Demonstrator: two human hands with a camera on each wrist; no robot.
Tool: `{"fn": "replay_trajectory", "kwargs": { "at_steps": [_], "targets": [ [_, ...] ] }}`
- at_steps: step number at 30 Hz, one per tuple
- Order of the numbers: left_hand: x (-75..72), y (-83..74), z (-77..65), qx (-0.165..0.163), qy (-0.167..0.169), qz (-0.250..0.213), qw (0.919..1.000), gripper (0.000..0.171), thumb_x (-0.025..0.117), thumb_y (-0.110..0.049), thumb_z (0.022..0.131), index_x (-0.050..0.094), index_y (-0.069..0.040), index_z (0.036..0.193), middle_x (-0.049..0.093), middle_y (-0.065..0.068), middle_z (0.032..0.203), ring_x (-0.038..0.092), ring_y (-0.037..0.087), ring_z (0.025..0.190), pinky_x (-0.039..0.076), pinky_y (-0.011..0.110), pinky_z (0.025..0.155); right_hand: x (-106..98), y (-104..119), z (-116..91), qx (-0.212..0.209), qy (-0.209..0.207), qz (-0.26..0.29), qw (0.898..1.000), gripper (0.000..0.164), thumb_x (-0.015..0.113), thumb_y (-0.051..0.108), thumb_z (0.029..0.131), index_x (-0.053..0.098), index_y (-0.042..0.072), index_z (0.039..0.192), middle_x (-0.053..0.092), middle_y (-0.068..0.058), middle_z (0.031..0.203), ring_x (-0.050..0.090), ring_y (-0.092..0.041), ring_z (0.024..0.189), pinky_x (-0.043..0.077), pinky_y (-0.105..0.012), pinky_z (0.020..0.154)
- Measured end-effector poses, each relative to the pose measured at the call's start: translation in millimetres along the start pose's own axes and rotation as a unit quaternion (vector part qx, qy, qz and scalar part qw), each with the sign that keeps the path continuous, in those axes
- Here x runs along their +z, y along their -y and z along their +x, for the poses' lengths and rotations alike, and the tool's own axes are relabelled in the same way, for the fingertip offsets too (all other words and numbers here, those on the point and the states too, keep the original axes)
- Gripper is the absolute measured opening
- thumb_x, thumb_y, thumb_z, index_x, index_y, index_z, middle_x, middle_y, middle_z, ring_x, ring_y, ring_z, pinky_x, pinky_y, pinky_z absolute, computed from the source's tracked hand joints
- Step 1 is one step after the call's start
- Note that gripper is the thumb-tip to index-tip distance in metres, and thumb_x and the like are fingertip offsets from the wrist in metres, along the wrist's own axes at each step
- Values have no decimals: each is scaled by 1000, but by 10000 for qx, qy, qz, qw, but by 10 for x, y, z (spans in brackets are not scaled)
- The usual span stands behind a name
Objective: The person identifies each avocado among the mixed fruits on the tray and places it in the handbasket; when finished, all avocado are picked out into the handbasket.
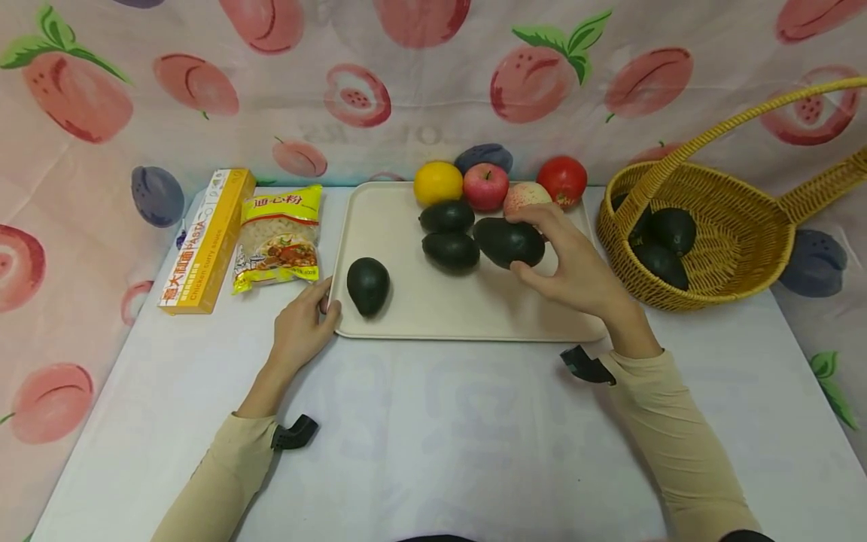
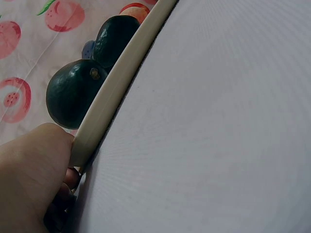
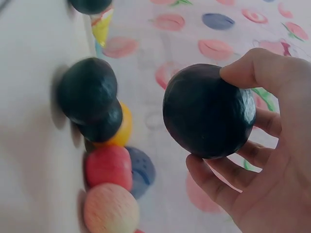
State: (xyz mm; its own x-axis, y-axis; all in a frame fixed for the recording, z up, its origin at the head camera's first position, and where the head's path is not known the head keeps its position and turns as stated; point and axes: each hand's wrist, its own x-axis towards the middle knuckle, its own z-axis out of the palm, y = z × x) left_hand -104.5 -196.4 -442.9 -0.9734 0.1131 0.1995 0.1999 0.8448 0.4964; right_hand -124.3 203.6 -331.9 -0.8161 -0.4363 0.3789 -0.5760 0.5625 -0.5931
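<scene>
My right hand (image 1: 576, 263) holds a dark green avocado (image 3: 206, 114) between thumb and fingers, raised over the right part of the cream tray (image 1: 420, 312). With thumb at the rim and fingers lower down, my left hand (image 1: 298, 324) grips the tray's left front corner. One avocado (image 1: 369, 284) lies on the tray near that hand. Two more, a rear avocado (image 1: 447, 217) and a front avocado (image 1: 451, 252), lie side by side in the middle. Behind them are a lemon (image 1: 436, 183), a red apple (image 1: 485, 187), a pale peach (image 1: 524, 197) and a red round fruit (image 1: 562, 181).
A yellow wicker basket (image 1: 738, 241) with a tall handle stands right of the tray, several avocados (image 1: 672, 230) inside. Left of the tray lie a pasta box (image 1: 206, 241) and a macaroni bag (image 1: 278, 237). A peach-print cloth (image 1: 420, 98) hangs behind the white table (image 1: 433, 436).
</scene>
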Motion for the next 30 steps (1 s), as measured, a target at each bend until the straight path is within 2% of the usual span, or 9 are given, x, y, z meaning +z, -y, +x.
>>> {"fn": "replay_trajectory", "kwargs": {
  "at_steps": [6, 12, 18, 21, 24, 30],
  "targets": [
    [-8, -9, 1, -5, -5, -27, 10000, 43, 54, -21, 90, 57, -5, 129, 49, 2, 75, 31, 10, 54, 24, 29, 47, -184, 24, -31, -25, -323, -13, 9995, 59, 76, 6, 73, 53, 11, 128, 50, -5, 128, 45, -13, 113, 37, -14, 89],
    [-16, -16, 1, -29, 37, -17, 10000, 44, 54, -22, 89, 56, -5, 130, 49, 2, 76, 32, 11, 55, 25, 29, 48, -384, 197, -75, 20, -724, 104, 9973, 58, 73, -6, 70, 53, -1, 124, 52, -15, 123, 45, -12, 110, 36, -15, 87],
    [-16, -15, -4, -28, 56, -42, 10000, 44, 54, -23, 90, 56, -5, 130, 49, 1, 75, 33, 12, 55, 25, 29, 47, -552, -71, -168, 87, -1084, 98, 9940, 65, 73, -6, 69, 54, 7, 129, 52, -8, 123, 46, -6, 110, 38, -17, 85],
    [-17, -16, -2, -28, 63, -55, 10000, 44, 54, -23, 90, 56, -5, 130, 48, 1, 75, 33, 12, 55, 25, 28, 47, -653, -110, -211, 128, -1219, 278, 9921, 66, 73, -7, 69, 53, 4, 130, 52, -3, 125, 47, -9, 113, 40, -15, 86],
    [-18, -20, 0, -36, 70, -55, 10000, 44, 54, -23, 89, 56, -4, 130, 48, 2, 75, 33, 12, 55, 25, 28, 47, -755, -50, -246, 128, -1383, 551, 9888, 63, 71, -9, 69, 52, -1, 129, 52, -1, 125, 50, -12, 114, 43, -14, 89],
    [-15, -18, 3, -48, 63, -31, 10000, 44, 54, -23, 89, 56, -5, 129, 48, 1, 75, 34, 13, 55, 25, 29, 46, -921, 24, -308, -169, -1637, 1039, 9809, 57, 64, -11, 72, 51, -8, 128, 55, -14, 126, 53, -20, 113, 44, -18, 94]
  ]
}}
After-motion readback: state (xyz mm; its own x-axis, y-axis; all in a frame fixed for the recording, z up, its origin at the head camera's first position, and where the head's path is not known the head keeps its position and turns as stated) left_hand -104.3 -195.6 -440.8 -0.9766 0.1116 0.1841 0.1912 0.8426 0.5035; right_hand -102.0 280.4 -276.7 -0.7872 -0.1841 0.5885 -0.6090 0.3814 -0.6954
